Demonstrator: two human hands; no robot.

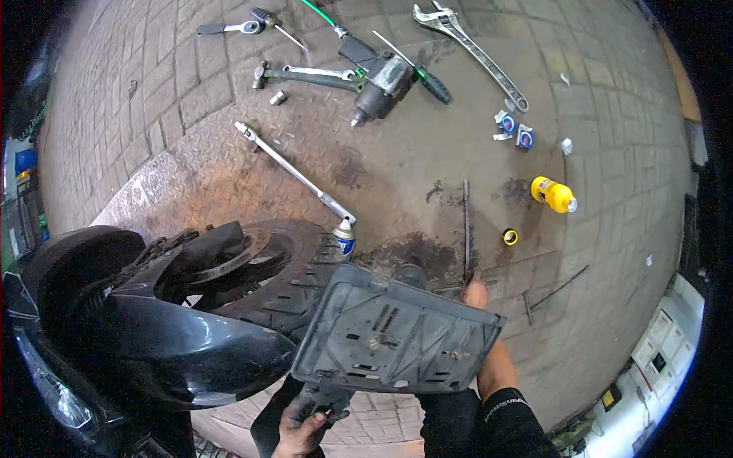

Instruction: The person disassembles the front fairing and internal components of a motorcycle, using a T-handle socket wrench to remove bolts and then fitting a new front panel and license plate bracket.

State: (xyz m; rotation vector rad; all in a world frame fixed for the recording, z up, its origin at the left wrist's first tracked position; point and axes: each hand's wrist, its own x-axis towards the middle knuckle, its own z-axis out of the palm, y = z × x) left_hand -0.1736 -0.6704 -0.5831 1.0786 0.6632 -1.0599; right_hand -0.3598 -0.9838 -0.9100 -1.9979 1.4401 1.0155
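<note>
My left hand [305,427] grips the dark bracket under a grey-black plastic plate holder [393,336], held tilted in front of me. Beyond the plate's right side, my right hand [476,294] is closed on a long steel T-handle wrench [466,214]; part of the hand is hidden. The front wheel [298,259] and glossy dark fender [206,351] of a two-wheeler lie to the left, beside the plate. A spray can [344,240] stands by the tyre. A yellow bottle [550,194] lies to the right, near a small black-and-yellow ring [510,237].
Across the metal plate and paving [114,114] beyond lie a breaker bar [290,168], impact wrench [382,88], hammer [260,75], screwdrivers [433,84], spanners [477,61], ratchet [229,27], socket [278,98], small blue packs [524,136] and thin bars [557,294]. A white appliance [660,343] is at right.
</note>
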